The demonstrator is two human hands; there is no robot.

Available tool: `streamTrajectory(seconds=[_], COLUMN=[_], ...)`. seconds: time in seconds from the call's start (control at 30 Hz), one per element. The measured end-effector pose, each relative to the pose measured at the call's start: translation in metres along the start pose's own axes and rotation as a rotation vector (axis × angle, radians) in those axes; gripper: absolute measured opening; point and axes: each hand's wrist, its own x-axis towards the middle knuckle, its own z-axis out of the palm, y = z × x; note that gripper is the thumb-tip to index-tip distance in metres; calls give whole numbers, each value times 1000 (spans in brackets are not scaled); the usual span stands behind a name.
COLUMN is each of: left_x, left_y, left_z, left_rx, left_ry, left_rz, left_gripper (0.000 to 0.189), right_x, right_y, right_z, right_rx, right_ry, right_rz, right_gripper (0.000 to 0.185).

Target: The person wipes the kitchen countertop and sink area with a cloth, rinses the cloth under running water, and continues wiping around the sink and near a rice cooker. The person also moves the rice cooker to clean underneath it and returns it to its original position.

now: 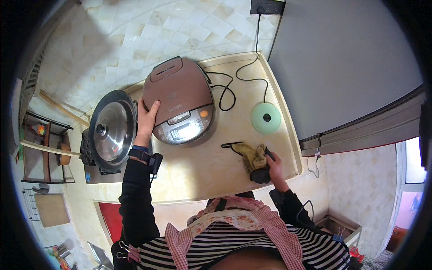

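A brown Supor rice cooker [182, 91] with a silver control panel stands on the cream countertop [189, 175], its lid closed. My left hand [147, 116] rests against the cooker's left side, thumb on the lid's edge and fingers partly hidden. At the counter's right part, my right hand [275, 168] grips a crumpled yellow-and-dark cloth [251, 157] with a black loop. Beyond the cloth sits a round mint-green kettle base [266, 118] with a black centre, its cord running to the wall socket.
A wok [130, 135] with a glass-and-steel lid [113, 131] stands on a hob left of the cooker. A loose black cord [233, 98] lies behind the cooker. A raised rim [287, 114] edges the counter, with a large grey panel [337, 67] on the right.
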Motion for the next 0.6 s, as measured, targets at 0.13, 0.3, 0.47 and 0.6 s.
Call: streamTrajectory(seconds=[0.13,0.3,0.47,0.6], left_x=[-4,-11,-36,-60], left_y=[-2,-13,0,8], left_z=[10,24,49,85], left_rx=[24,79,307,465], left_ry=[56,188,306,477], left_rz=[147,230,214,110], left_gripper=[67,61,83,95], right_x=[1,2,6,7], right_y=[2,-3,-6,-12], right_z=[0,3,11,21], right_rx=[-47,-89,-159,-111], right_ry=[25,3,-56,-78], right_rz=[-40,8,-35,19], right_gripper=[33,39,33,28])
